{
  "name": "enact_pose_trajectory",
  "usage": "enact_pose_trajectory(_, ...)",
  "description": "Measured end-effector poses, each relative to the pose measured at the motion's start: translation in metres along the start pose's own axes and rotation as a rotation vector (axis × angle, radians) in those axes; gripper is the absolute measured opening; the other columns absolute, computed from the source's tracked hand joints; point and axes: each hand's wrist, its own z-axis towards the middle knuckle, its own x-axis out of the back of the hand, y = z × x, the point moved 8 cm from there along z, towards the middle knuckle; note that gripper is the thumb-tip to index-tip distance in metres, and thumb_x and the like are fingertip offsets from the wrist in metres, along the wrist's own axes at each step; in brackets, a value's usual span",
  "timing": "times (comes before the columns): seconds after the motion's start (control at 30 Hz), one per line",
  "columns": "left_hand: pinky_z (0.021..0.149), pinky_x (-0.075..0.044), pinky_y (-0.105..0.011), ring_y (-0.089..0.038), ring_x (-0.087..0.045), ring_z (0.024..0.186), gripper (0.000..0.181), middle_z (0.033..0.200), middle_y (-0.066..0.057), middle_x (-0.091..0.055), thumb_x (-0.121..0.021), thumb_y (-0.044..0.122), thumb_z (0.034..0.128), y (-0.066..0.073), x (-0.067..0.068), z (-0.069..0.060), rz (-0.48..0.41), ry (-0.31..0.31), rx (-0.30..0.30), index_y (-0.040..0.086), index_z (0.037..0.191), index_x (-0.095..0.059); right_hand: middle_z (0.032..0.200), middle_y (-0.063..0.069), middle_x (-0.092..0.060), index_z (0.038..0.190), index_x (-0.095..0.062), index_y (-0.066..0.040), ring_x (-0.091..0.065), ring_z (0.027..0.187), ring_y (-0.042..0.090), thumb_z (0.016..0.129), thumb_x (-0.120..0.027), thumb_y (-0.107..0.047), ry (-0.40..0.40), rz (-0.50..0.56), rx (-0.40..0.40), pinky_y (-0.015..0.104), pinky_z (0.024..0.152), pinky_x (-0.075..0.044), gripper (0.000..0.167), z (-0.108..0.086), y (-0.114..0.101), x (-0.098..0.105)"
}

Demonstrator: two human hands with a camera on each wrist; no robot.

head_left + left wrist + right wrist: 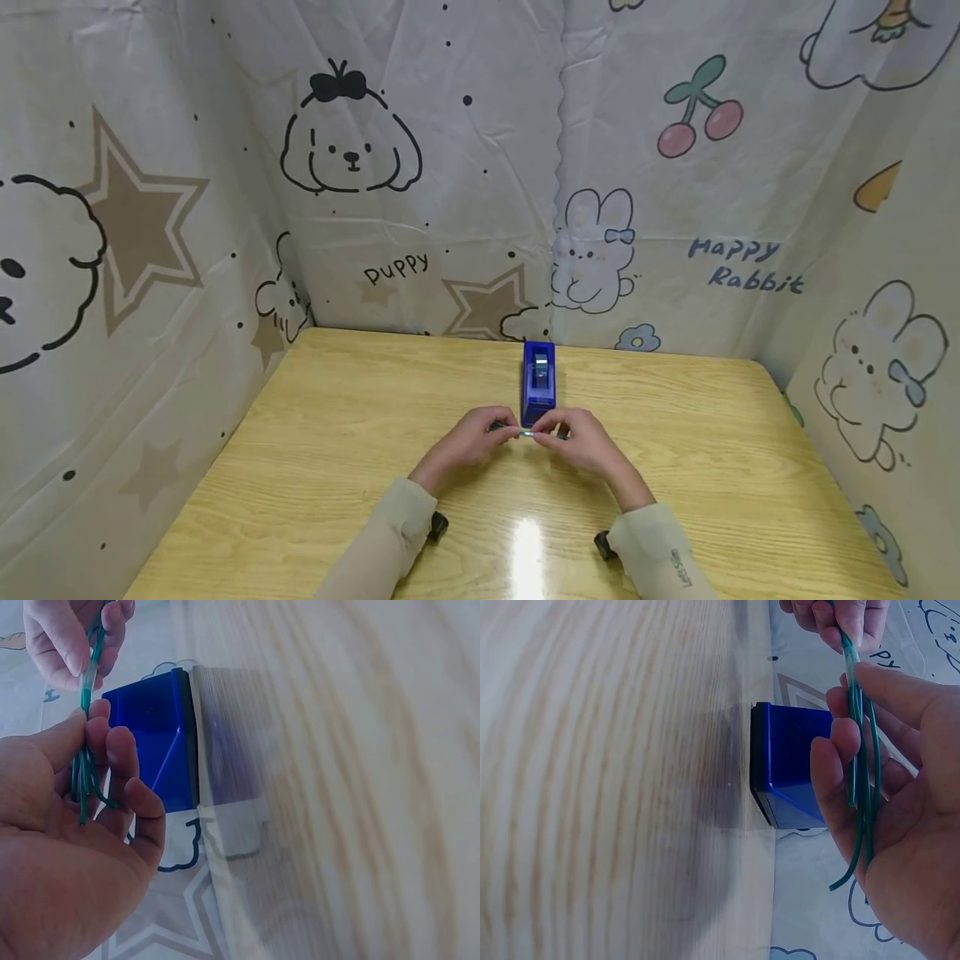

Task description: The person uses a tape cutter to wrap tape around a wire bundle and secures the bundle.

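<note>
Both hands hold a small bundle of thin green wires (862,742), stretched level between them just in front of a blue tape dispenser (529,390). My left hand (472,437) pinches one side of the bundle between thumb and fingers, with loose wire ends hanging over the palm in the left wrist view. On the other side my right hand (588,443) pinches it too, and several free ends spread along its fingers. A short band of clear tape (89,676) appears wrapped around the wires between the two grips. Fingers cover part of the bundle.
The dispenser holds a tape roll (540,371) and stands near the far edge of the wooden table (360,417). Printed cloth (480,208) hangs behind the table and along both sides. A black wrist device (438,527) sits at the left cuff, another (605,545) at the right.
</note>
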Motion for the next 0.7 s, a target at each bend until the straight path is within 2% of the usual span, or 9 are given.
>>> enact_pose_trajectory(0.27, 0.08, -0.048, -0.031, -0.013, -0.057, 0.085, 0.017, 0.101, -0.007, -0.071, -0.058, 0.022, 0.1072, -0.003, -0.003, 0.0, -0.038, -0.026, 0.016, 0.019, 0.096, -0.07, 0.093, -0.009, -0.069, 0.098, -0.079, -0.025, -0.057, 0.082, 0.014, 0.098, -0.074, -0.024, -0.003, -0.018, 0.008, 0.03, 0.071, -0.048, 0.005, -0.002, 0.0, 0.002)
enact_pose_trajectory(0.47, 0.08, -0.049, -0.031, -0.013, -0.057, 0.085, 0.017, 0.1, -0.009, -0.071, -0.059, 0.022, 0.1067, -0.005, -0.002, 0.001, -0.053, -0.013, 0.033, 0.017, 0.095, -0.071, 0.094, -0.01, -0.07, 0.098, -0.079, -0.026, -0.057, 0.083, 0.013, 0.098, -0.073, -0.023, 0.009, -0.039, -0.01, 0.03, 0.074, -0.048, 0.006, -0.005, 0.006, 0.007)
enact_pose_trajectory(0.7, 0.079, -0.049, -0.032, -0.014, -0.058, 0.085, 0.019, 0.096, -0.003, -0.069, -0.059, 0.023, 0.107, -0.009, 0.002, -0.002, -0.067, -0.003, 0.077, 0.012, 0.099, -0.072, 0.096, -0.008, -0.071, 0.101, -0.079, -0.023, -0.058, 0.084, 0.014, 0.099, -0.073, -0.024, 0.018, -0.018, -0.03, 0.031, 0.074, -0.048, 0.007, -0.01, 0.011, 0.015)
